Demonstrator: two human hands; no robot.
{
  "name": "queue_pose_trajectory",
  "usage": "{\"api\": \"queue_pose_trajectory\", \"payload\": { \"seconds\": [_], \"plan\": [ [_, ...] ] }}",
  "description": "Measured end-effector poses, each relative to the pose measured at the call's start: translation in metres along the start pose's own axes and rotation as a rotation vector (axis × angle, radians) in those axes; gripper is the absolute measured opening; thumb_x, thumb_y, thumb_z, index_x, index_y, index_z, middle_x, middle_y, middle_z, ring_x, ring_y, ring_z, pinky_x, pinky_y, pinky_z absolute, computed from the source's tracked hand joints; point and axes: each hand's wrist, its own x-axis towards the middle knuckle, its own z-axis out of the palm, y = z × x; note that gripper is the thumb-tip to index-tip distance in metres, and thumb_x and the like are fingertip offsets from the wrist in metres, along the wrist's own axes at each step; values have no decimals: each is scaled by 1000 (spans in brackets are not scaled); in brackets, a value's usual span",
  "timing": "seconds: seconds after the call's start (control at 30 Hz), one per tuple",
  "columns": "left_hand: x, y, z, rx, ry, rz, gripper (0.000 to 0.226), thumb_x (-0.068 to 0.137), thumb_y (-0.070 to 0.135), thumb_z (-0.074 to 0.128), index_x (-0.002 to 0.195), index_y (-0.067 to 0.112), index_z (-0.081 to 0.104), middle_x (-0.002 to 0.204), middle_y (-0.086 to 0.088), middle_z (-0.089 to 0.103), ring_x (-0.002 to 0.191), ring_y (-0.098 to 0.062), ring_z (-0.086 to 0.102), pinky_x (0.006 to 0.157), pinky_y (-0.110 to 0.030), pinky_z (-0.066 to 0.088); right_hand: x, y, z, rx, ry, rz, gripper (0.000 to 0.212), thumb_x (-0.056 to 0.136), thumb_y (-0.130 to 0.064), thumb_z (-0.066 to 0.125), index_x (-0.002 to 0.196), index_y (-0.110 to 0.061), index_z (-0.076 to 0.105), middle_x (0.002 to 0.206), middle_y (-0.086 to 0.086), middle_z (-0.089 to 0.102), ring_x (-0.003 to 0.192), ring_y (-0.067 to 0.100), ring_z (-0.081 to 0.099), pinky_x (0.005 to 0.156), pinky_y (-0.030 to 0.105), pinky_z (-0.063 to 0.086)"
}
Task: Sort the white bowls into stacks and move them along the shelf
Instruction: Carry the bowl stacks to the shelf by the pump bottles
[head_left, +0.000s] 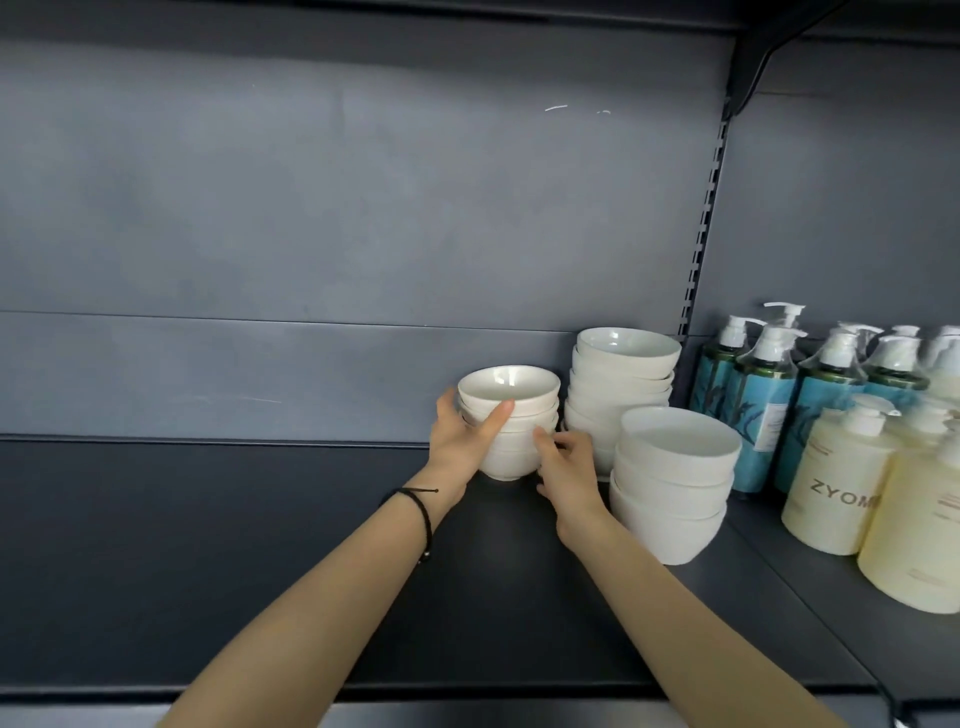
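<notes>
Together both hands clasp a glossy white bowl stack.

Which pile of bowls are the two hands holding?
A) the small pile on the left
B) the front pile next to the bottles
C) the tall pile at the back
A: the left hand and the right hand grip the small left pile from either side; the tall back pile and the front pile stand to its right.
</notes>
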Motion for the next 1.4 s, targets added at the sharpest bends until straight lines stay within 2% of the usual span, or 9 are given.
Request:
{"api": "queue_pose_trajectory", "payload": {
  "seconds": [0.07,0.17,0.3,0.4,0.53,0.67,0.83,1.1,1.4],
  "plan": [
    [-14,4,-10,95,46,27,80,81,50,70,143,19,31,136,4,43,124,-14,45,99,-30,40,-12,-2,-9,-112,-41,-40,13,94,-26,58,102,-18,52,107,5,59,105,25,60,96,41,50],
    [-41,8,-38,484,78,77,49,91,48,55,130,19,46,130,-2,56,117,-20,54,97,-33,42,-32,-7,-21,-339,-236,-116,4,92,-23,59,96,-23,57,99,2,64,96,19,63,89,34,50],
    [-94,11,-89,1425,64,298,34,94,44,44,119,22,52,119,-1,62,112,-25,55,93,-37,37,-64,-4,-22,-663,-437,-350,14,92,-27,61,105,-22,60,101,0,65,93,14,61,84,29,48],
    [-135,6,-130,1727,99,352,34,92,42,44,113,20,57,112,-2,64,106,-27,57,90,-38,35,-90,-1,-4,-1033,-511,-687,35,94,-37,58,126,-24,55,124,-4,60,114,16,56,95,34,46],
    [-188,2,-190,1851,179,297,38,77,44,37,86,21,66,84,-2,70,80,-28,65,83,-42,43,-132,-1,40,-1145,-612,-865,51,96,-48,49,143,-30,43,151,-6,40,139,17,36,110,37,32],
    [-235,5,-252,1912,259,145,50,75,51,38,100,24,71,105,-3,72,97,-28,67,95,-51,42,-174,-1,100,-1101,-720,-934,58,94,-53,49,147,-31,38,157,-4,31,145,19,28,114,40,27],
    [-286,13,-331,1893,376,-18,54,73,55,38,106,27,71,109,-5,72,101,-29,67,97,-53,38,-226,-3,184,-1060,-840,-1072,62,94,-54,46,150,-32,31,159,-4,28,145,20,26,115,41,25],
    [-341,25,-492,1858,571,-126,55,70,58,41,106,27,71,101,-4,71,97,-29,66,95,-52,39,-301,-9,361,-1024,-898,-1227,66,91,-56,48,150,-32,30,154,-3,36,140,22,34,113,43,28],
    [-379,15,-648,1838,618,-301,55,69,57,42,106,28,71,102,-4,72,98,-30,66,93,-56,47,-387,2,520,-970,-964,-1249,64,91,-57,47,149,-35,31,151,-3,40,138,23,36,114,45,25]
  ]
}}
